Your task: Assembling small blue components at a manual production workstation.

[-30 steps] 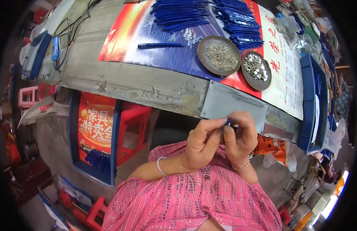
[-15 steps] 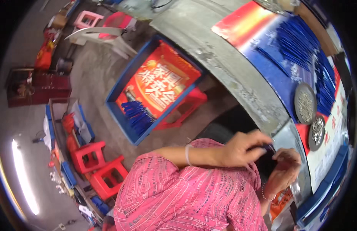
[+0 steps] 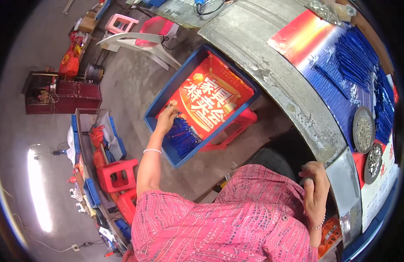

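My left hand reaches out to the blue tray, its fingers pressed together at the left end of a pile of slim dark blue pieces. What sits in the fingertips, if anything, is too small to make out. Beneath the pile lies a red and orange printed sheet. My right hand hovers by the metal table's edge, fingers loosely bent and thumb apart, with nothing visible in it.
On the grey metal table lie more slim blue pieces, one apart. Two round dishes of small metal parts stand nearby. Red stools and a white chair are on the floor.
My left hand has left my right hand, where it held a small dark blue piece, and swung left to the tray. My right hand has stayed near the table edge. The view has shifted.
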Available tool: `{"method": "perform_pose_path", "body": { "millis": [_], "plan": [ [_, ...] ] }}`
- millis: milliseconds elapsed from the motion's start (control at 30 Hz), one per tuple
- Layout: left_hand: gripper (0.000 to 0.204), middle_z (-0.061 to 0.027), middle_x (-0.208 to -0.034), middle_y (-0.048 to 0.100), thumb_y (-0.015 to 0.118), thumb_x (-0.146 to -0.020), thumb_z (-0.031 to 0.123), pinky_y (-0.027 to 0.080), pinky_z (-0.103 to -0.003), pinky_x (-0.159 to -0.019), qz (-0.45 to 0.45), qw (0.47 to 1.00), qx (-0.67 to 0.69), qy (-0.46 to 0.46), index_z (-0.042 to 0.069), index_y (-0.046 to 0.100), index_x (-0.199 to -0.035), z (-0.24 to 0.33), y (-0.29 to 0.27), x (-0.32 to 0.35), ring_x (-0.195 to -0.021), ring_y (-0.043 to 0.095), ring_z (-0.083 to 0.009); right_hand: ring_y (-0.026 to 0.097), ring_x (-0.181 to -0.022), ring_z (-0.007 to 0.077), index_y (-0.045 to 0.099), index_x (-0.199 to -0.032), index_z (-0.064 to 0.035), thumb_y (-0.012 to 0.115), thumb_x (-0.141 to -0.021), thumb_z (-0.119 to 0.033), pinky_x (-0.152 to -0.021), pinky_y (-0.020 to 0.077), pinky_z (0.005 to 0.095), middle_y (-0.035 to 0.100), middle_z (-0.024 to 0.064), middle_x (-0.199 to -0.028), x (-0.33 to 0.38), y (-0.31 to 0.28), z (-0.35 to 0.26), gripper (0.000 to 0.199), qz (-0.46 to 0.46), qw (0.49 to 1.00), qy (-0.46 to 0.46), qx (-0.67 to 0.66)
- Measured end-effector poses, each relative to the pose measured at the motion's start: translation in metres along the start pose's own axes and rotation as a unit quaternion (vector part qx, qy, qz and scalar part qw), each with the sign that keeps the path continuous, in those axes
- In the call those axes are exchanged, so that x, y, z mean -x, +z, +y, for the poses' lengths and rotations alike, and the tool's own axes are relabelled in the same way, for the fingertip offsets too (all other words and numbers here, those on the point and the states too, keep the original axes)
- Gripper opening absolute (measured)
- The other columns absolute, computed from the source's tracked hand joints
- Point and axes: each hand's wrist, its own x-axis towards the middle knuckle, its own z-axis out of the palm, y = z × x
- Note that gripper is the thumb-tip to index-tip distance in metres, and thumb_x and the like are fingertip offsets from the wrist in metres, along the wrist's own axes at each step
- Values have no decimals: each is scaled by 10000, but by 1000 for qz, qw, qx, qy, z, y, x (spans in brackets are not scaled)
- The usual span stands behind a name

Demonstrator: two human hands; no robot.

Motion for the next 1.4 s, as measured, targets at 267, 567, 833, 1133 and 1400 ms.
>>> {"method": "perform_pose_path", "body": {
  "millis": [267,567,833,1133,1400],
  "plan": [
    [137,-91,-903,648,651,-797,52,485,-311,-781,-35,998,-46,32,24,664,-930,-43,-4,-2,-873,630,-213,538,-776,332,517,-953,15,518,-917,-210,-695,443,373,524,171,-895,9,-3,3,227,-50,997,32,57],
    [172,-113,-920,652,622,-816,75,492,-306,-784,18,998,-61,4,31,678,-973,-18,-5,9,-864,642,-229,561,-860,375,529,-990,6,627,-834,-147,-732,458,421,543,180,-991,9,4,10,239,-113,986,0,121],
    [201,-39,-967,638,519,-945,68,482,-239,-774,108,970,208,68,-25,604,-1102,162,1,-17,-874,601,-106,564,-861,329,560,-994,-20,652,-796,-176,-732,461,411,553,150,-978,17,-11,26,269,-158,972,-18,173],
    [217,-144,-1009,606,621,-808,38,468,-380,-813,-94,842,86,525,20,626,-1024,450,105,-65,-940,592,-325,552,-769,298,535,-956,-32,649,-813,-201,-683,447,388,530,122,-890,53,-19,26,249,-94,981,-54,160],
    [129,-95,-899,562,636,-796,100,396,-407,-759,-20,838,-68,541,54,559,-890,475,161,-121,-898,528,-302,580,-822,305,569,-943,-30,654,-812,-162,-719,473,382,571,122,-907,92,-65,22,204,-20,995,40,85]
  ]
}}
